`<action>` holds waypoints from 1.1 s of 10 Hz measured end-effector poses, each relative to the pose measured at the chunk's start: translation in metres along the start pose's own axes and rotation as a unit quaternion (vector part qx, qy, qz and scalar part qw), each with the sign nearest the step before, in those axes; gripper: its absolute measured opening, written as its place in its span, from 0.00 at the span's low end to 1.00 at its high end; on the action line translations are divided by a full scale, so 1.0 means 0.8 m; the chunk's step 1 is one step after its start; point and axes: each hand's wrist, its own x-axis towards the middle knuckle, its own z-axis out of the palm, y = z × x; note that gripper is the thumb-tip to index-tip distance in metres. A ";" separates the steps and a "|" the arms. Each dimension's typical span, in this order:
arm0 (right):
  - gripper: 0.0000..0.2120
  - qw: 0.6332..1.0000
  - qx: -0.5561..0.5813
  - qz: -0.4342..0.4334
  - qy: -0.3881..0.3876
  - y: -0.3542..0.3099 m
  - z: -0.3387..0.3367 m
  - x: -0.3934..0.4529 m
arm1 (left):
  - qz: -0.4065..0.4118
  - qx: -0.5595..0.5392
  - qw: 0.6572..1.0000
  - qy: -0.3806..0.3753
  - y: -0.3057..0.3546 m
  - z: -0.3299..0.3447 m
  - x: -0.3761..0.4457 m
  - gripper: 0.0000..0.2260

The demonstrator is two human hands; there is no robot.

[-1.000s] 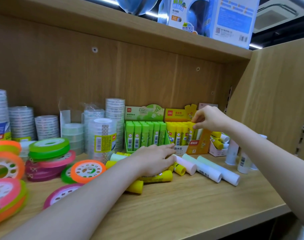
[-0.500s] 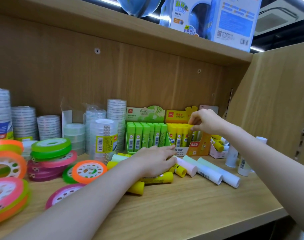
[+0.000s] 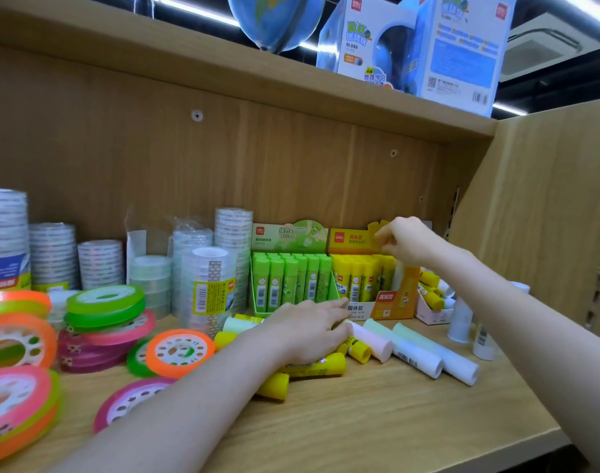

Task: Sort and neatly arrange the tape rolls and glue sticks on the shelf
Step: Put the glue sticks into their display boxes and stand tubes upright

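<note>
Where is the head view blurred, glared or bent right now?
Head view: the neon orange and pink tape rolls at far left are smeared; ceiling light strips glare above; the wooden shelf board bows from wide-angle distortion; the green glue stick box reads sharper.

Light wooden back panel and side wall; ceiling strip lights, perhaps fluorescent.

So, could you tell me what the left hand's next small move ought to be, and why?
Probably the left hand should close its fingers on one loose yellow glue stick and lift it toward the yellow display box. It lies flat over several sticks scattered on the shelf, while the right hand is busy at that box's header card.
</note>
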 end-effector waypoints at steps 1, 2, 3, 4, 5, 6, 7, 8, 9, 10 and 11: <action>0.23 0.999 0.027 0.018 -0.017 0.000 0.004 -0.008 | -0.001 0.000 1.000 0.000 -0.001 0.001 0.001 0.21; 0.23 0.997 0.038 0.020 -0.057 0.002 0.015 -0.012 | -0.001 0.004 1.000 -0.002 -0.001 0.002 0.003 0.21; 0.20 0.998 0.029 0.034 -0.042 0.004 0.025 -0.008 | -0.001 0.003 1.000 0.004 -0.002 0.001 0.003 0.21; 0.20 0.998 0.037 0.042 -0.040 0.005 0.028 -0.008 | -0.001 0.003 1.000 0.007 -0.001 0.002 0.003 0.20; 0.23 0.995 0.057 0.040 -0.070 0.003 0.015 -0.009 | 0.003 -0.006 1.000 0.019 -0.001 0.002 0.003 0.20; 0.27 0.992 0.105 0.027 -0.059 0.002 -0.006 -0.027 | 0.010 -0.021 0.999 0.038 -0.003 0.002 0.004 0.20; 0.22 0.990 0.131 -0.035 -0.026 -0.012 -0.020 -0.068 | 0.003 -0.049 0.995 0.082 -0.004 0.002 0.003 0.16; 0.11 0.982 0.150 -0.109 -0.040 -0.035 -0.021 -0.119 | -0.022 -0.041 0.991 0.125 -0.004 0.003 0.003 0.14; 0.08 0.968 0.191 -0.153 -0.053 -0.060 -0.007 -0.154 | -0.047 -0.021 0.987 0.155 -0.007 0.003 0.003 0.14; 0.12 0.978 0.106 -0.174 -0.045 -0.076 0.013 -0.164 | -0.052 -0.042 0.984 0.167 -0.009 0.002 0.002 0.13; 0.12 0.986 -0.018 -0.164 -0.007 -0.083 0.023 -0.163 | -0.052 -0.055 0.983 0.166 -0.011 0.001 0.002 0.14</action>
